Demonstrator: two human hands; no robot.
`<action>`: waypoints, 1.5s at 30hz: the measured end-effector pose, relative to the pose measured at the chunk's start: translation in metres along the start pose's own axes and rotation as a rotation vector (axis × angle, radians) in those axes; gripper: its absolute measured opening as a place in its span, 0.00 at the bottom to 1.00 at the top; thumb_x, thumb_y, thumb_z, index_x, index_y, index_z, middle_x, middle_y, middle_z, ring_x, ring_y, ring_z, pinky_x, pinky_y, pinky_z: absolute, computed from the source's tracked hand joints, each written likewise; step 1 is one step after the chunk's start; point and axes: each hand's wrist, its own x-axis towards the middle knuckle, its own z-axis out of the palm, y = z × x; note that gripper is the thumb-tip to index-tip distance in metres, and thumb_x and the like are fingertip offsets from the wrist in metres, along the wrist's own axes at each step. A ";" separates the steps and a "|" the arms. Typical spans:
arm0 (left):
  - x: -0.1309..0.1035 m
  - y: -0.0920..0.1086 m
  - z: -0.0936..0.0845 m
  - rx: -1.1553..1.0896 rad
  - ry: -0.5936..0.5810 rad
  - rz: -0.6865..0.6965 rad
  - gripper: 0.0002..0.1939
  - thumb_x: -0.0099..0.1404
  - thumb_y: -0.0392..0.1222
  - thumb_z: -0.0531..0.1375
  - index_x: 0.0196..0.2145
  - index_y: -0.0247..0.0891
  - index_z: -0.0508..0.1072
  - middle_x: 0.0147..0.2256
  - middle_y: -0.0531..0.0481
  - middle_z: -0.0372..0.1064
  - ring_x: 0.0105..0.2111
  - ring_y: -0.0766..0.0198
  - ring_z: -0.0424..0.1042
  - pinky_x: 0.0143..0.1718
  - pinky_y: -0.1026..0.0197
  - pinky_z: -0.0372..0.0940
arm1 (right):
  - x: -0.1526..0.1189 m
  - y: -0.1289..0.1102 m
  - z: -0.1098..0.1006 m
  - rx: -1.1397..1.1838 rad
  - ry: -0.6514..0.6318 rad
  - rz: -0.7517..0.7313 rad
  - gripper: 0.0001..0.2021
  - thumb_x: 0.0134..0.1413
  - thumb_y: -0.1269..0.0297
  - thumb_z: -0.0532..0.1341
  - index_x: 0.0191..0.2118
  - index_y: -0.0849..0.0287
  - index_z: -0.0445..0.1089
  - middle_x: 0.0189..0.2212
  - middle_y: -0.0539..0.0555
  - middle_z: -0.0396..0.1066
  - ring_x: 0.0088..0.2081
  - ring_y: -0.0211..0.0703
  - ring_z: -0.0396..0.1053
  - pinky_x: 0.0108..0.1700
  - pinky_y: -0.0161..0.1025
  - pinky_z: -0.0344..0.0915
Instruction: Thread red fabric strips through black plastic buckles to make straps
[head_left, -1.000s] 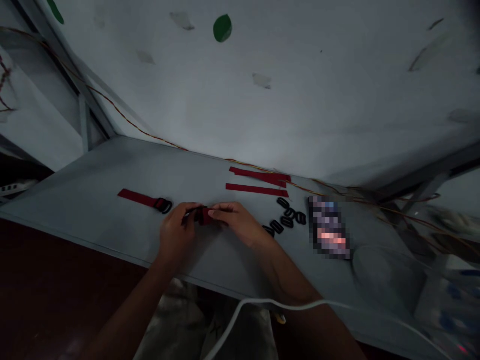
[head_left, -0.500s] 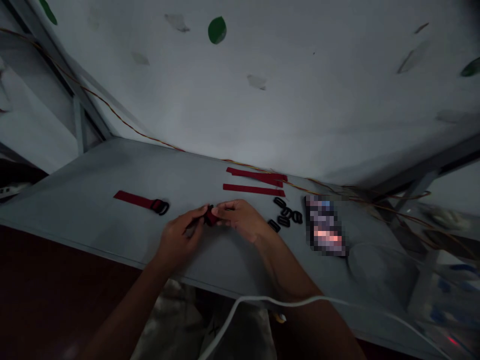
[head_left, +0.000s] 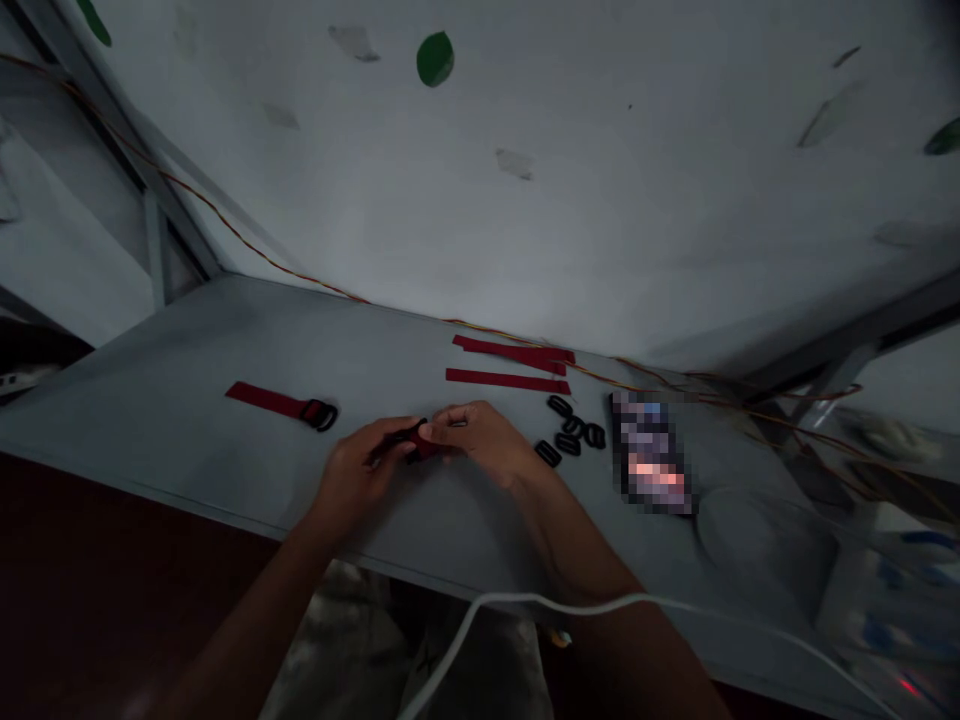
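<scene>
Between my two hands is a dark red strap (head_left: 426, 446) with a black buckle on it. My left hand (head_left: 358, 472) grips the buckle side, fingers closed. My right hand (head_left: 474, 436) pinches the red strap with thumb and fingers. A finished-looking red strap (head_left: 268, 399) with a black buckle (head_left: 320, 414) through one end lies to the left. Behind my hands are several loose red straps (head_left: 510, 380). Several black buckles (head_left: 568, 443) lie right of my right hand.
A phone-like object with a blurred screen (head_left: 654, 455) lies right of the buckles on the grey table (head_left: 187, 440). Thin twisted wires (head_left: 300, 273) run along the back edge. A white cable (head_left: 585, 606) crosses in front, over my right forearm.
The red strap and buckle between my hands have tilted, and more red shows below my right thumb. Both hands have barely moved.
</scene>
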 end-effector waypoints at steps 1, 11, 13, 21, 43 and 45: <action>0.000 0.000 0.000 -0.001 -0.016 0.011 0.12 0.69 0.42 0.58 0.49 0.42 0.76 0.44 0.48 0.78 0.43 0.62 0.77 0.45 0.61 0.72 | 0.000 0.001 -0.001 -0.031 -0.011 -0.021 0.19 0.44 0.48 0.71 0.25 0.61 0.74 0.25 0.51 0.68 0.29 0.38 0.63 0.32 0.36 0.58; 0.004 0.003 -0.005 -0.210 -0.226 -0.082 0.16 0.66 0.40 0.62 0.51 0.47 0.77 0.50 0.48 0.76 0.50 0.59 0.75 0.53 0.56 0.69 | -0.002 0.001 -0.016 -0.268 -0.153 -0.053 0.20 0.47 0.45 0.68 0.25 0.59 0.75 0.21 0.50 0.64 0.26 0.37 0.58 0.29 0.37 0.51; 0.005 0.002 -0.006 -0.231 -0.279 -0.081 0.16 0.66 0.40 0.62 0.51 0.48 0.77 0.51 0.48 0.75 0.50 0.59 0.74 0.54 0.55 0.69 | -0.003 0.002 -0.019 -0.301 -0.190 -0.040 0.20 0.46 0.44 0.68 0.25 0.59 0.75 0.19 0.49 0.62 0.25 0.37 0.56 0.28 0.37 0.49; 0.004 0.000 -0.009 -0.222 -0.283 -0.064 0.16 0.68 0.44 0.60 0.52 0.48 0.78 0.50 0.48 0.76 0.49 0.58 0.75 0.53 0.55 0.69 | -0.001 0.006 -0.017 -0.263 -0.174 0.015 0.20 0.47 0.46 0.69 0.25 0.60 0.73 0.19 0.47 0.59 0.23 0.33 0.53 0.26 0.35 0.47; 0.003 -0.015 0.000 -0.062 -0.030 0.075 0.12 0.71 0.38 0.56 0.41 0.46 0.80 0.47 0.48 0.71 0.43 0.65 0.74 0.40 0.64 0.70 | 0.000 -0.002 -0.004 -0.238 -0.060 -0.139 0.12 0.55 0.55 0.65 0.36 0.60 0.74 0.29 0.50 0.70 0.30 0.36 0.63 0.34 0.34 0.58; 0.004 -0.012 0.000 -0.074 -0.056 0.070 0.12 0.71 0.38 0.55 0.42 0.46 0.80 0.47 0.48 0.71 0.47 0.65 0.73 0.45 0.62 0.70 | 0.000 -0.002 -0.004 -0.308 -0.042 -0.172 0.10 0.58 0.58 0.62 0.37 0.60 0.73 0.32 0.51 0.71 0.33 0.37 0.64 0.37 0.35 0.59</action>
